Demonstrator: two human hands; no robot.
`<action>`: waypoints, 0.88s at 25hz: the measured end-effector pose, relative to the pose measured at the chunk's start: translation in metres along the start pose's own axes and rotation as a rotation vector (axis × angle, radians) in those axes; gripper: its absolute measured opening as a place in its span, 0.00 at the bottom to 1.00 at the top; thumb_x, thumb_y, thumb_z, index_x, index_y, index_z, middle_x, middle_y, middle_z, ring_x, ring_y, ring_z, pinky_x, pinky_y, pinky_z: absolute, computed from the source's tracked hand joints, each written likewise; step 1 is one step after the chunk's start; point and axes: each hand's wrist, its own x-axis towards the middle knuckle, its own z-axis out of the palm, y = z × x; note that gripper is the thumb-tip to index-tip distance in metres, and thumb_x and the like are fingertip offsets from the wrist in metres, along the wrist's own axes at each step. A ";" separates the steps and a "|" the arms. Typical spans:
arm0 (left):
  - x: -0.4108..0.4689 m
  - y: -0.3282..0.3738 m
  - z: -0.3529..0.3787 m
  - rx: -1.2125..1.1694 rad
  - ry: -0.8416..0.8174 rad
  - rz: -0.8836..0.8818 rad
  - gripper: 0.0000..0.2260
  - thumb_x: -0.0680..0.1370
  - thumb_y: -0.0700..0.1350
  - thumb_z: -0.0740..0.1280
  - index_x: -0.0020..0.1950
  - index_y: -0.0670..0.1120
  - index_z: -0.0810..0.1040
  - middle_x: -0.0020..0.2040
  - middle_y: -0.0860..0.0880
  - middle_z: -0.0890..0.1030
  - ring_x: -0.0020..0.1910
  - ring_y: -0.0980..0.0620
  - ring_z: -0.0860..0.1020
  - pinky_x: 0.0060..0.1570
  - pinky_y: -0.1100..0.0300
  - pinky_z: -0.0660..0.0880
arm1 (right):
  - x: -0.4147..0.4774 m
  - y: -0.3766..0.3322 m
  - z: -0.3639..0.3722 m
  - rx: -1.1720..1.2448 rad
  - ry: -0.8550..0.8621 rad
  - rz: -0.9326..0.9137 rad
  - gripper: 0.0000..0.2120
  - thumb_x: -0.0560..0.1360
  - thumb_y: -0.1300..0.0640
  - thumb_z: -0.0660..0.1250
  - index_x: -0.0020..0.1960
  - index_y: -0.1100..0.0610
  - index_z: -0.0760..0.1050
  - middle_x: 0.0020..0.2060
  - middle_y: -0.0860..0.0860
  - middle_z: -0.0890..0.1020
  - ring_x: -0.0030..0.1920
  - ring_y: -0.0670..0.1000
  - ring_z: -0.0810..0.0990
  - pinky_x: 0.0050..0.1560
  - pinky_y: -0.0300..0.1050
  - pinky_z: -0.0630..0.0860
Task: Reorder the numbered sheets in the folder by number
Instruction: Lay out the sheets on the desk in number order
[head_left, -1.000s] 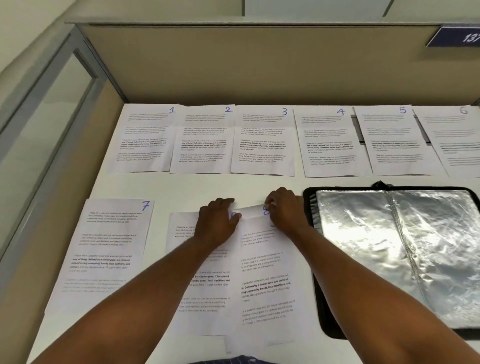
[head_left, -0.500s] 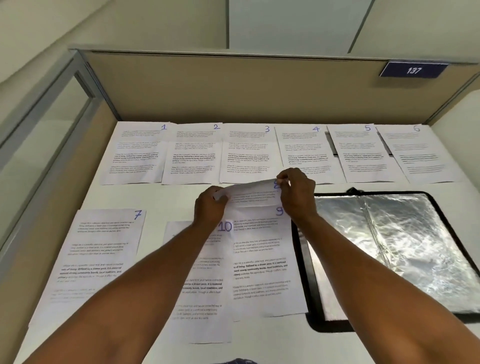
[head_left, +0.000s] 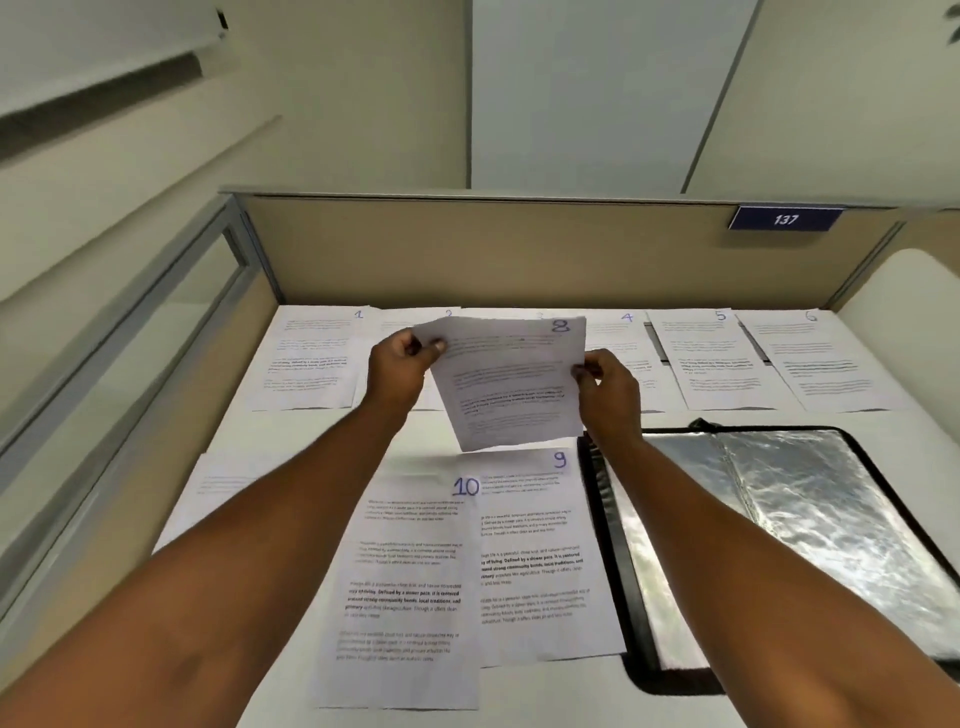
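The desk (head_left: 311, 431) bears numbered sheets (head_left: 722, 364) and a folder (head_left: 831, 519).

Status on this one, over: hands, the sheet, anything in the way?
Left hand and right hand both pinching sheet 8, held in the air. Sheet 10 overlaps sheet 9 below. Folder open at right, nothing blocking.

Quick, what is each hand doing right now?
Left hand: holds the left edge of sheet 8.
Right hand: holds its right edge.

Soft, fairly bright light falls from above. Glare ripples over the folder (head_left: 810, 519) beside my right hand (head_left: 610, 387). The sheet (head_left: 511, 384) I hold throws a faint shadow near my left hand (head_left: 400, 371). Print beyond my hands is blurred, and the edges bow.
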 end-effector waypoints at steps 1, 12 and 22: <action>0.001 0.006 -0.005 -0.014 0.013 0.020 0.05 0.76 0.39 0.74 0.51 0.44 0.82 0.46 0.47 0.84 0.43 0.54 0.80 0.49 0.59 0.77 | 0.002 -0.009 0.001 0.038 0.016 0.003 0.04 0.80 0.61 0.66 0.51 0.56 0.79 0.46 0.48 0.84 0.47 0.51 0.82 0.43 0.37 0.74; -0.008 0.005 -0.073 -0.044 0.127 -0.080 0.03 0.76 0.40 0.74 0.48 0.45 0.82 0.48 0.46 0.86 0.48 0.49 0.83 0.43 0.62 0.73 | 0.005 -0.092 0.035 0.353 0.046 0.041 0.10 0.75 0.64 0.75 0.42 0.50 0.79 0.40 0.50 0.85 0.41 0.48 0.83 0.48 0.44 0.80; -0.029 -0.045 -0.143 -0.071 0.159 -0.199 0.04 0.74 0.39 0.77 0.45 0.41 0.83 0.42 0.44 0.84 0.37 0.50 0.80 0.37 0.64 0.76 | -0.049 -0.061 0.092 0.262 -0.124 0.249 0.10 0.68 0.62 0.80 0.41 0.53 0.80 0.39 0.52 0.86 0.40 0.52 0.84 0.50 0.58 0.83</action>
